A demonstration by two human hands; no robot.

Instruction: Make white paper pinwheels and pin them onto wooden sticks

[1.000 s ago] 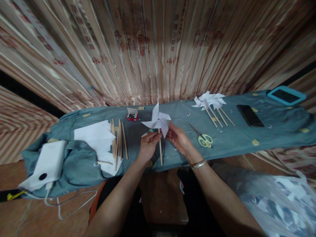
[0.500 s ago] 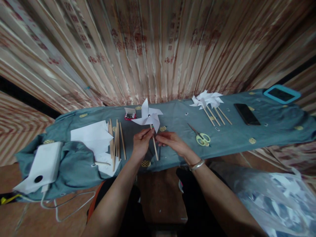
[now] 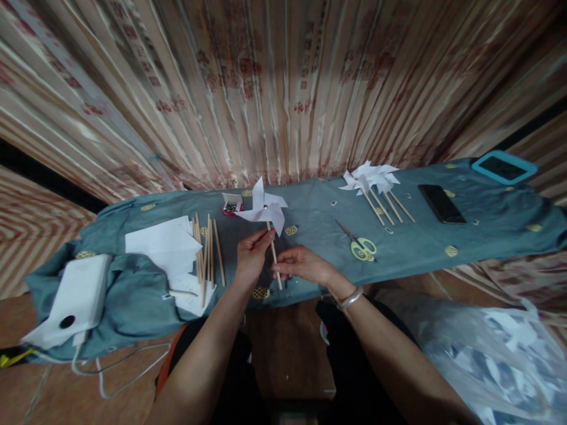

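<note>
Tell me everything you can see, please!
Held pinwheel: one, white, centre
Lying pinwheels: at least three, white, back right
Loose sticks: several, tan, left of centre
Paper: several pieces, white, left
Small box: one, red, left of held pinwheel
Scissors: one pair, green handles, right of centre
Phone: one, black, right
Framed device: one, blue, far right
Boxy device: one, white, far left
Cable: at least one, white, lower left
Cloth: one, teal, across the middle
Curtain: unclear count, beige, behind
Bag: one, clear, lower right
Bars: two, black, both sides
Floor: one, brown, bottom
Bracelet: one, silver, right wrist
Legs: two, dark, bottom
Forearms: two, bare, bottom
Left hand's fingers: one set, bare, on held pinwheel's stick
Right hand's fingers: one set, bare, lower on that stick
</note>
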